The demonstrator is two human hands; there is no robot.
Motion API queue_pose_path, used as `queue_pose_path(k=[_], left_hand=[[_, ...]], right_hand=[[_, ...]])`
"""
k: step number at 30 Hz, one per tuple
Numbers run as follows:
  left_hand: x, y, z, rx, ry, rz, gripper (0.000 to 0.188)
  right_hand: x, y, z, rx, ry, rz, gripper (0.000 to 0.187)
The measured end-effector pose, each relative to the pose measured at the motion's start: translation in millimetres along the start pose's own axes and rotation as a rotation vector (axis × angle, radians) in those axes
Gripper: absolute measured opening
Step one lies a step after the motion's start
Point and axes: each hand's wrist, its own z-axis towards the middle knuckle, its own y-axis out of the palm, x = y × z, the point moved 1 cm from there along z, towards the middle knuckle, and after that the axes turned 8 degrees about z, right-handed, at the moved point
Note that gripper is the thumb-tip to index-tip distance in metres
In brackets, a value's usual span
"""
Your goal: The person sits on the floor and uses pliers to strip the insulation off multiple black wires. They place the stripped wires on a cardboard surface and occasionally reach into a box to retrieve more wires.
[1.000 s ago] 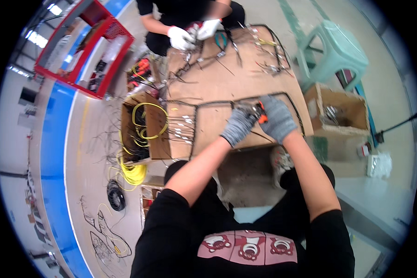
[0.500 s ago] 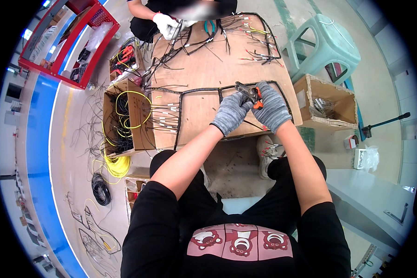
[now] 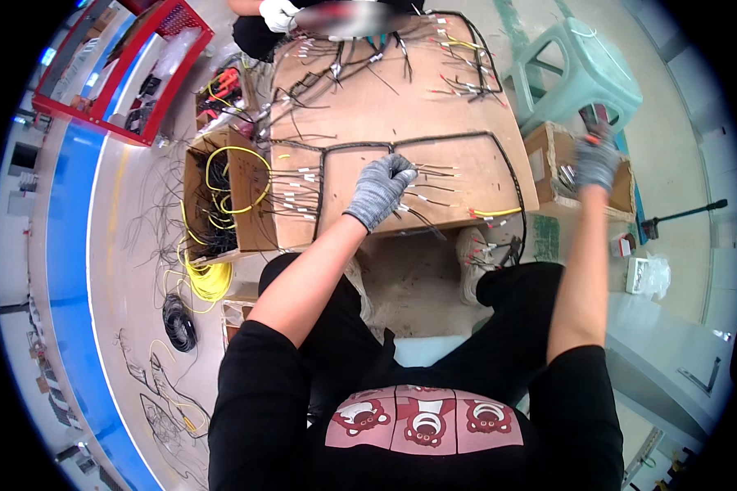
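Observation:
My left hand (image 3: 380, 193), in a grey knit glove, is closed at the near middle of the board with its fingertips pinched on thin black wires (image 3: 436, 169). These branch from a black taped wire harness (image 3: 450, 139). Out to the right, my right hand (image 3: 597, 164), gloved alike and smeared by motion, is over the cardboard box (image 3: 542, 173). A dark tool with orange on its handle, which looks like pliers (image 3: 592, 137), shows at its fingers. Most of the tool is hidden or blurred.
The wooden board (image 3: 360, 106) carries another harness at its far side, where a co-worker's white-gloved hand (image 3: 278, 15) is. A green stool (image 3: 577, 69) stands right. At left are a wire-filled box (image 3: 250, 192), yellow coil (image 3: 209, 281) and red rack (image 3: 106, 123).
My right hand has moved right, off the board to the box, carrying the pliers. My left hand has shifted left and down onto the wires. The co-worker's hand has moved up and left.

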Motion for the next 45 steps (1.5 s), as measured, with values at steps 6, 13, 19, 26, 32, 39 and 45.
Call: queue_pose_path(k=[6, 13, 19, 26, 32, 39, 45], left_hand=[[0.3, 7.7, 10.1, -0.113, 0.026, -0.409, 0.018], [14.5, 9.7, 15.8, -0.093, -0.082, -0.637, 0.016], [23.7, 9.0, 17.2, -0.016, -0.106, -0.517, 0.014], [28.0, 8.6, 18.8, -0.008, -0.052, -0.516, 0.015], [29.7, 16.1, 20.3, -0.013, -0.038, -0.466, 0.012], [31.9, 21.8, 19.1, -0.046, 0.031, -0.311, 0.012], [33.2, 15.6, 15.6, -0.098, 0.033, -0.388, 0.013]], right_hand=[[3.8, -9.1, -13.7, 0.037, 0.093, -0.29, 0.037], [-44.9, 49.3, -58.7, -0.248, -0.199, -0.013, 0.029], [-98.6, 70.4, -88.0, -0.64, -0.271, -0.355, 0.03], [-97.3, 86.5, -83.5, -0.642, -0.297, -0.341, 0.029], [-83.8, 100.0, -81.1, -0.568, -0.162, 0.218, 0.038], [-94.8, 112.3, -85.6, -0.57, -0.181, 0.231, 0.027], [-94.9, 110.8, -77.5, -0.74, 0.215, 0.632, 0.022]])
